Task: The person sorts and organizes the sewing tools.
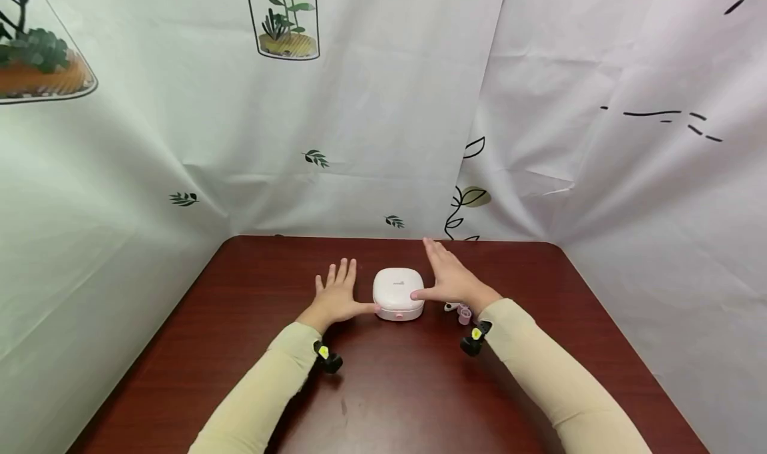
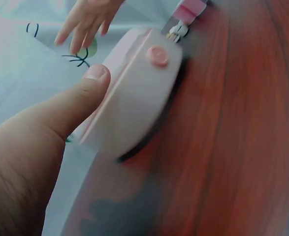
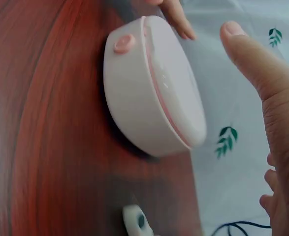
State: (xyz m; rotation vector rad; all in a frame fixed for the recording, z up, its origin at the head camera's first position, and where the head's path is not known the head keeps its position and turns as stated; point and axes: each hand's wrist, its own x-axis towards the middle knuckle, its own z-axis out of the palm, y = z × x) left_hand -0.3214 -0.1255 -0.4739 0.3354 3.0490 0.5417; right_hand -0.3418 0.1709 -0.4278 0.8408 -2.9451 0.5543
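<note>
White, rounded plastic case point(image 1: 397, 287) sits just below frame centre. Left hand point(image 1: 335, 299) and right hand point(image 1: 453, 279) flank it, spread wide.

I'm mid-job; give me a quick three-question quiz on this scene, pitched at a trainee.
1. What colour is the round knob on the front of the white case?
A) black
B) pink
C) green
2. True or false: the case's lid stands wide open.
3. Fill in: in the head view, the small pinkish thing lies nearer the person's ____ hand.

Key: 1. B. 2. False; the lid is down. 3. Right hand.
</note>
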